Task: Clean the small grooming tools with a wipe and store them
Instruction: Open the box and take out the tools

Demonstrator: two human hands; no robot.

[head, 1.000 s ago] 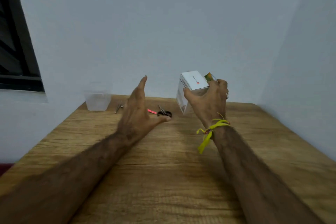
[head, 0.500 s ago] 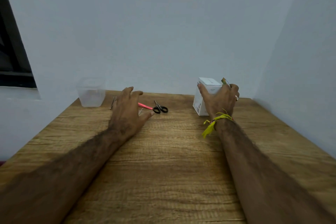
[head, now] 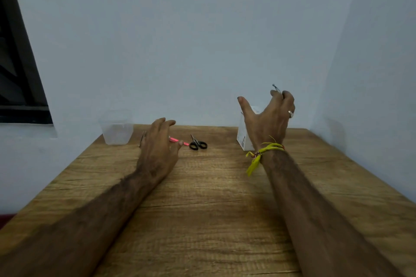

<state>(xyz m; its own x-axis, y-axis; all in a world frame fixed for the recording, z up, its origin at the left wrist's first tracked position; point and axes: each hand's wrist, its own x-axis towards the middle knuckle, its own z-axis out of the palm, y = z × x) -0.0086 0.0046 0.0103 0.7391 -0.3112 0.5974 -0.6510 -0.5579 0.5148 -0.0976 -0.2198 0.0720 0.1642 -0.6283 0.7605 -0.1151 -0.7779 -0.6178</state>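
Note:
Small black-handled scissors (head: 198,144) lie at the back middle of the wooden table (head: 202,198). Left of them is a pink tool (head: 174,140), partly under my left hand (head: 157,148). A thin metal tool (head: 142,138) shows just left of that hand. My left hand hovers low over the pink tool, fingers curled and apart, holding nothing. My right hand (head: 269,119) is raised above a white box (head: 243,136) standing on the table. Its thumb is spread, and two fingers pinch a thin flat packet (head: 276,88) that sticks up.
A clear plastic container (head: 117,131) stands at the back left corner of the table against the wall. Walls close the table in at the back and right. A dark window frame (head: 20,69) is on the left.
My right hand set the white box down at the back right and lifted off it, keeping the thin packet. My left hand dropped from raised to low over the pink tool.

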